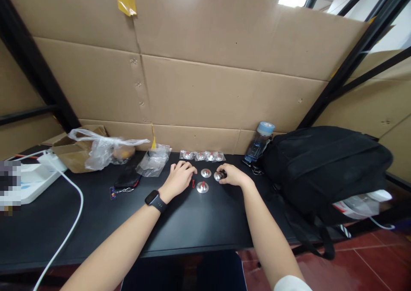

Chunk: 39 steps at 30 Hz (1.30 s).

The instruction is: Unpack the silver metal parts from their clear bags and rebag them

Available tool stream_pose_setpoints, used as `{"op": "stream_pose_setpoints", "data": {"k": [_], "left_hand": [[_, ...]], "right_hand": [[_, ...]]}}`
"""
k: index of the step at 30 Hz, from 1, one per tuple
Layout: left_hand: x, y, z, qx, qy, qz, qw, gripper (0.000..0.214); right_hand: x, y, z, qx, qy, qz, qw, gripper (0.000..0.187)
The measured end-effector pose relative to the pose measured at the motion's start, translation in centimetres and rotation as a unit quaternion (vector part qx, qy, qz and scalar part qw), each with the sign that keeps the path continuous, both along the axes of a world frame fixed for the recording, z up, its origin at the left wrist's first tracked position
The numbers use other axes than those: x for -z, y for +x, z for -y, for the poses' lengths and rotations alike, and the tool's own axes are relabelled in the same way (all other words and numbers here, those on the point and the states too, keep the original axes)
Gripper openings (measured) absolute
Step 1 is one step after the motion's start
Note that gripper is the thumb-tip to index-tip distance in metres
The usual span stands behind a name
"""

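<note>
Both my hands rest on a black table. My left hand, with a black watch on its wrist, lies with its fingers curled loosely beside a small red piece. My right hand is closed round a small silver metal cap. Two more silver caps lie between the hands, one farther off and one nearer to me. A row of small clear bags holding similar caps lies behind them by the cardboard wall.
A black backpack fills the table's right side, with a blue-capped bottle beside it. At the left are a cardboard box with a plastic bag, a clear bag, keys, and a white device with a cable.
</note>
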<state>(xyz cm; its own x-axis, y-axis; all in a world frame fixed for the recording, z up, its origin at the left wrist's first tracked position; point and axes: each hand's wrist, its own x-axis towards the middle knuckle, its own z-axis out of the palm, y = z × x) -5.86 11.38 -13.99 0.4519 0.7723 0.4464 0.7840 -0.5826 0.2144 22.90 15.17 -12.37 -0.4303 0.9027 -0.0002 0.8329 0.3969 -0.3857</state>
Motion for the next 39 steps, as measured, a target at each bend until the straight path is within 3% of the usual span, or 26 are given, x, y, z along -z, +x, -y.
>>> {"op": "stream_pose_setpoints", "data": {"k": [3, 5, 12, 19, 25, 29, 39], "left_hand": [[-0.2, -0.8, -0.3, 0.078, -0.024, -0.028, 0.996, 0.021], [-0.1, -1.2, -0.5, 0.094, -0.04, -0.037, 0.994, 0.016], [0.7, -1.3, -0.9, 0.074, -0.05, -0.038, 0.995, 0.011], [-0.6, -1.1, -1.0, 0.012, -0.074, 0.068, 0.995, 0.013], [-1.4, -0.6, -0.6, -0.022, -0.048, 0.129, 0.99, 0.014], [-1.7, -0.6, -0.5, -0.041, -0.024, 0.142, 0.989, 0.015], [-2.2, 0.0, 0.2, -0.013, 0.005, 0.138, 0.99, 0.023]], "right_hand": [[-0.1, -0.3, 0.0, 0.005, -0.002, -0.006, 1.0, 0.042], [-0.2, -0.4, 0.0, 0.006, 0.0, -0.012, 1.0, 0.042], [-0.1, -0.2, 0.3, 0.009, 0.0, -0.032, 0.999, 0.041], [-1.1, -0.6, 0.7, -0.004, 0.04, -0.089, 0.995, 0.038], [-1.7, -4.0, 1.6, -0.042, 0.106, -0.247, 0.962, 0.037], [-1.1, -6.9, 2.4, -0.073, 0.103, -0.343, 0.931, 0.041], [-0.7, -9.1, 3.4, -0.065, 0.082, -0.445, 0.889, 0.046]]}}
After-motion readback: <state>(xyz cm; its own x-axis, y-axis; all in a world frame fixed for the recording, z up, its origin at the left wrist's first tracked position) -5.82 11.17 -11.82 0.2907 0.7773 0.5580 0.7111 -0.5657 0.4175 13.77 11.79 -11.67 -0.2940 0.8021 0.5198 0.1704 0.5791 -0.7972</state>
